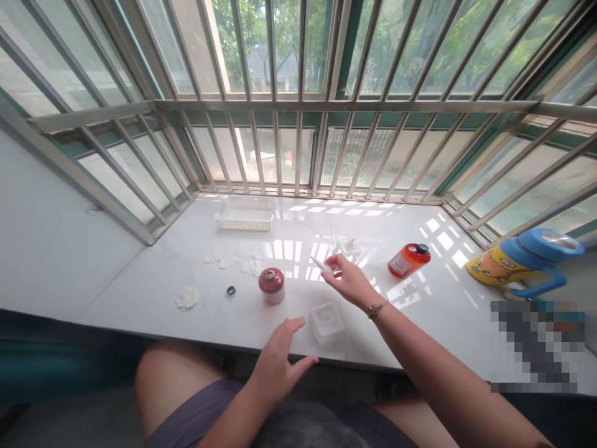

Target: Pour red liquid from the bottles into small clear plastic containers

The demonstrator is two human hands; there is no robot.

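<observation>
Your right hand (347,280) is out over the white sill (153,274), fingers pinched shut on a thin white stick (321,265), some kind of swab or small tube, I can't tell which. Its long axis runs up and to the left from your fingertips, tip pointing roughly toward the basket (245,213) at the back. Your left hand (277,361) is hanging at the near edge of the sill, fingers spread and loose, nothing in it. The closest thing to it is the clear box (326,322), sitting just to its right and a bit further in, pretty much between your two hands and right below your right wrist. So the left is nearer to the box, and the right would have to pull back toward you to reach it. The red jar (272,285) stands upright a little left of the stick and beyond your left hand, with a small black ring (231,290) just left of it, maybe a cap. White wads (186,298) are scattered further left, looks like cotton or tissue. An orange bottle (409,259) lies on its side off to your right, cap pointing right and away, well apart from either hand. There's a small clear thing (347,246) just past your right fingers, too glary to make out. The bars close off the back and both sides, and the box sits near the front edge, so mind that lip.
</observation>
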